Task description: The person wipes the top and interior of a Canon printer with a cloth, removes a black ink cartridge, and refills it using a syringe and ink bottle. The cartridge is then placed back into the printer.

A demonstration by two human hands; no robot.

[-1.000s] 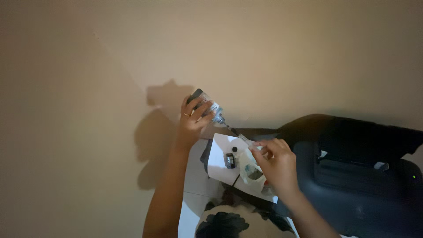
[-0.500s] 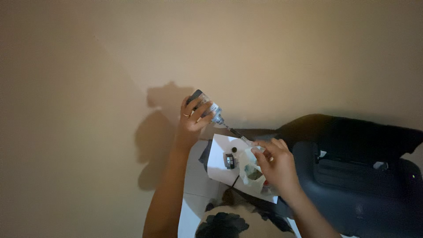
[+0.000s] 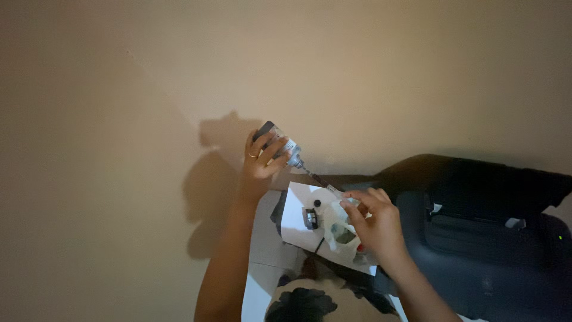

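A dim view from above, looking down past a beige wall (image 3: pixel 357 71) that fills the upper two thirds of the frame. Near the centre, the left hand (image 3: pixel 260 162) is raised and wrapped around a small bottle (image 3: pixel 277 143) with a dark cap end, tilted so its nozzle points down to the right. A ring shows on one finger. From the nozzle a thin syringe (image 3: pixel 319 180) runs diagonally down to the right hand (image 3: pixel 372 220), whose fingers are pinched closed on the syringe's lower end, just right of centre. Under that hand lies a crumpled clear plastic bag (image 3: pixel 338 229) on a white sheet of paper (image 3: pixel 293 217). A small dark cartridge (image 3: pixel 310 217) and a tiny black cap (image 3: pixel 317 203) rest on the paper, just left of the bag. A black printer (image 3: pixel 488 238) with its lid lifted fills the lower right. A patterned black-and-white cloth (image 3: pixel 301 301) sits at the bottom edge.

Compared with a second ago, almost nothing has changed: both hands keep the same grips and the bottle keeps its tilt. The right hand sits very slightly lower in the frame, and the shadows on the wall are the same.
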